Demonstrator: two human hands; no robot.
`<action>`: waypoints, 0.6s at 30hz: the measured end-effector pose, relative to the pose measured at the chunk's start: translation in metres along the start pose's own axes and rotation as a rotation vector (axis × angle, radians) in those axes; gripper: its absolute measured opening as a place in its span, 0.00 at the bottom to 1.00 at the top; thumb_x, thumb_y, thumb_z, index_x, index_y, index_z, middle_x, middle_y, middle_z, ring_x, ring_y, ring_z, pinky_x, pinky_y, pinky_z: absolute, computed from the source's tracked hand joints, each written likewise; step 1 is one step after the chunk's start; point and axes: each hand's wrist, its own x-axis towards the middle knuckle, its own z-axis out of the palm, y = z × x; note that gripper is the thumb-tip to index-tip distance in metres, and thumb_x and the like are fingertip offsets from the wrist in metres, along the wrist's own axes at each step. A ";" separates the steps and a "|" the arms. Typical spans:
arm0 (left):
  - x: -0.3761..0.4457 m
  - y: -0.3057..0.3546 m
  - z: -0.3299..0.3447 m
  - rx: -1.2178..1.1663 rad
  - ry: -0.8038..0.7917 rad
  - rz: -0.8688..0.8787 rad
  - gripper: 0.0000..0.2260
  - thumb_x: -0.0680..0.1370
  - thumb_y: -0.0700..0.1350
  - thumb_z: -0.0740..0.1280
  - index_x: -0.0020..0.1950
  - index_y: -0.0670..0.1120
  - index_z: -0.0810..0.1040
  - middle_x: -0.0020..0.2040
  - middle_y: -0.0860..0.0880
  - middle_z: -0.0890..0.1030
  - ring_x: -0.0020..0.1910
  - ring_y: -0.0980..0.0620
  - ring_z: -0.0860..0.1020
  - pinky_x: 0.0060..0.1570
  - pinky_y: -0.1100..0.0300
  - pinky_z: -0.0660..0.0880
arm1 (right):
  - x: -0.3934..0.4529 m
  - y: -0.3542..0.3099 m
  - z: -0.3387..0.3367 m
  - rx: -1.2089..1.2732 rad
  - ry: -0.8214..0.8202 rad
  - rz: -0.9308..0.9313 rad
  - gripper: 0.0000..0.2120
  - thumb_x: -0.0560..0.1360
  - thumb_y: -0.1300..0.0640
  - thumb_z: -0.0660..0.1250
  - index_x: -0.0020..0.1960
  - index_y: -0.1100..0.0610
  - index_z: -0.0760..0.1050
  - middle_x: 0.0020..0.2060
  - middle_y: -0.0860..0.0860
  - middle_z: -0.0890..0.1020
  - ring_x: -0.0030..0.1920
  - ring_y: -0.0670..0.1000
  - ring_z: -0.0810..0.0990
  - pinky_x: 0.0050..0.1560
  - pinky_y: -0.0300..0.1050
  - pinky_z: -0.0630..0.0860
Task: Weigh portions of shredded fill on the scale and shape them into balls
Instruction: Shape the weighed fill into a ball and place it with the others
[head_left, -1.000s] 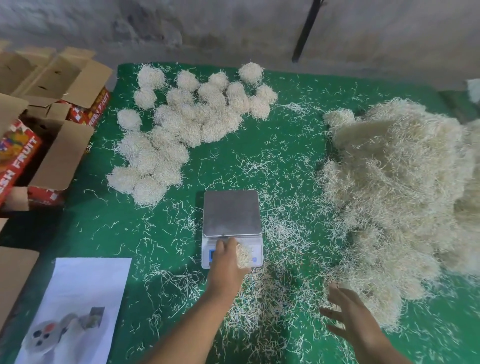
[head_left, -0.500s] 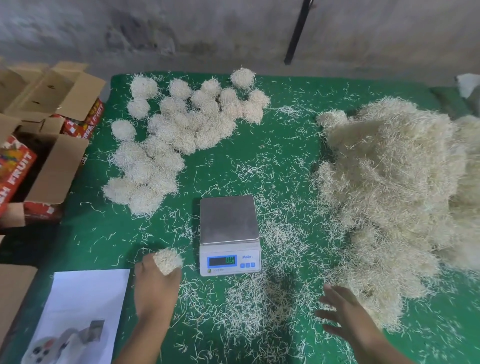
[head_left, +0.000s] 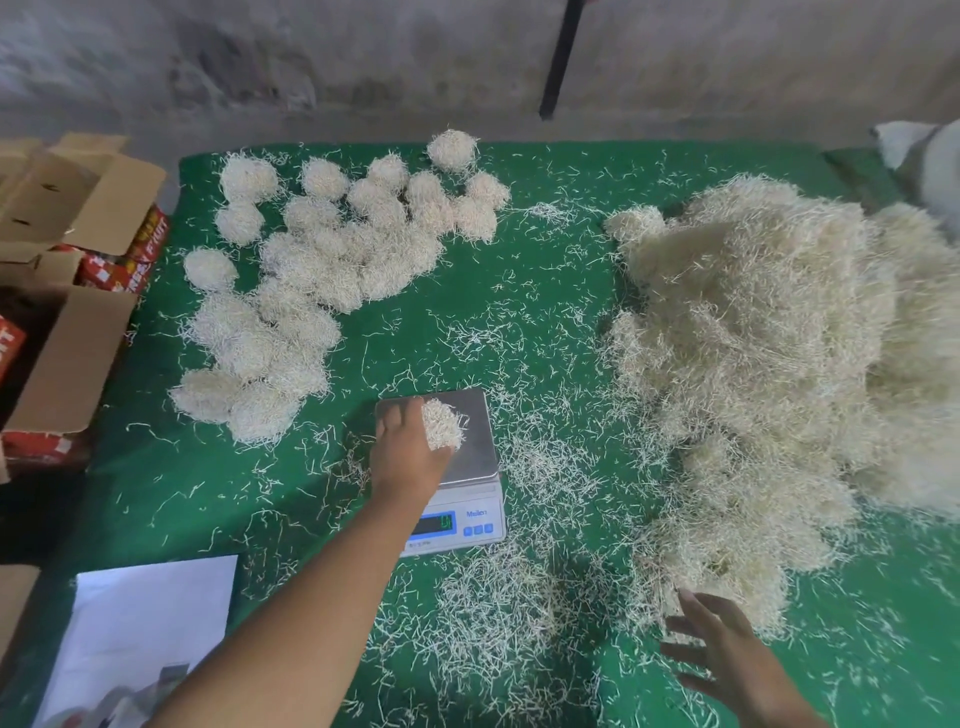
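- Two hands show over the green table cover (head_left: 545, 322): the left hand (head_left: 410, 457) reaches over the scale (head_left: 467, 467), the right hand (head_left: 727, 654) hangs near the front edge of the big heap.
- Half a second earlier the left hand was left of the scale, down by the white sheet, with the wad raised beside it; now it is above the steel platform.
- Its fingers curl round a small wad of fill (head_left: 444, 423), held over the platform's left half; whether the wad touches the steel cannot be told.
- The scale's display is partly hidden behind the left wrist, and its digits are too blurred to read.
- The right hand is spread, fingers straight and apart, holding nothing, at the near foot of the loose fill heap (head_left: 769, 374); it has barely moved since the earlier frames.
- Finished balls (head_left: 322, 270) lie clustered at the far left of the cover, well apart from the scale, in the same arrangement as before.
- Stray shreds (head_left: 493, 613) litter the cover around and in front of the scale.
- Open cardboard boxes (head_left: 67, 332) stand off the table's left edge; a white printed sheet (head_left: 150, 623) lies at the near left corner.
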 end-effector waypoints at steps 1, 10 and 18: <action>0.000 0.001 0.001 0.005 -0.007 -0.002 0.36 0.72 0.53 0.80 0.74 0.49 0.67 0.72 0.45 0.69 0.71 0.42 0.69 0.60 0.46 0.76 | 0.001 0.003 -0.003 0.005 0.007 0.004 0.19 0.83 0.47 0.66 0.68 0.57 0.70 0.58 0.60 0.82 0.52 0.63 0.85 0.57 0.65 0.81; -0.053 -0.005 -0.047 -0.037 0.127 -0.044 0.37 0.77 0.51 0.76 0.81 0.52 0.62 0.82 0.47 0.57 0.79 0.42 0.61 0.72 0.40 0.72 | 0.010 -0.001 0.007 -0.095 -0.059 -0.081 0.15 0.85 0.46 0.64 0.68 0.52 0.70 0.56 0.54 0.84 0.51 0.58 0.87 0.48 0.54 0.84; -0.136 -0.024 -0.091 -0.062 0.255 -0.081 0.13 0.79 0.39 0.72 0.64 0.42 0.81 0.67 0.44 0.76 0.59 0.46 0.79 0.60 0.52 0.77 | 0.018 -0.020 0.029 -0.208 -0.195 -0.140 0.12 0.85 0.51 0.65 0.67 0.53 0.72 0.57 0.54 0.83 0.52 0.57 0.86 0.48 0.51 0.82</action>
